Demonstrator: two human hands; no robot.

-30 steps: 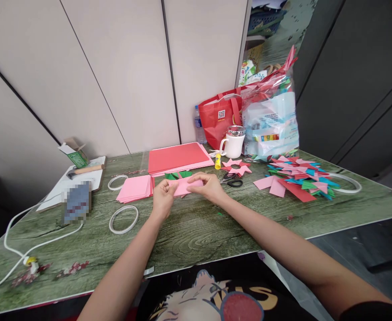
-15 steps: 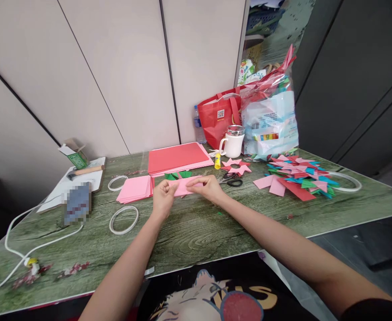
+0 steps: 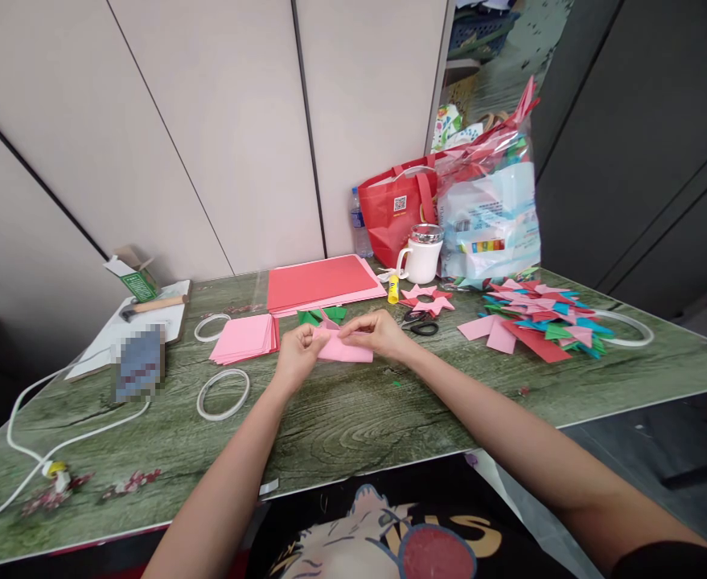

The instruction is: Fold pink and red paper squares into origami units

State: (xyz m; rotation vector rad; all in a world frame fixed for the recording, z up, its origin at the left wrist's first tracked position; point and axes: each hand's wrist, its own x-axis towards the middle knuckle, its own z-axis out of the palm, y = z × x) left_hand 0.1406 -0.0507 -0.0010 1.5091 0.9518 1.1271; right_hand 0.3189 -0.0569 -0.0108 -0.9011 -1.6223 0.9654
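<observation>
Between my two hands is a folded strip of pink paper (image 3: 348, 351), held just above the table. My left hand (image 3: 298, 354) pinches its left end between thumb and fingers. On the right, my right hand (image 3: 379, 334) grips the upper edge with thumb and fingertips. Green folded paper (image 3: 329, 314) lies right behind the hands, partly covered by them. To the left of my left hand sits a stack of pink paper squares (image 3: 243, 338) with red ones under it. Black-handled scissors (image 3: 421, 326) rest beyond my right hand.
Red and pink sheets (image 3: 322, 281) lie at the back. A white mug (image 3: 424, 257), a glue stick (image 3: 393, 289) and a star-shaped paper ring (image 3: 426, 301) stand or lie right of them. Folded paper pieces (image 3: 540, 314) pile up at right. Tape rolls (image 3: 224, 396) and a hammer (image 3: 154, 305) are left.
The pink paper has tilted, its lower edge now hanging below my fingers toward me. My fingers have shifted to its upper edge, and the right hand has moved slightly right.
</observation>
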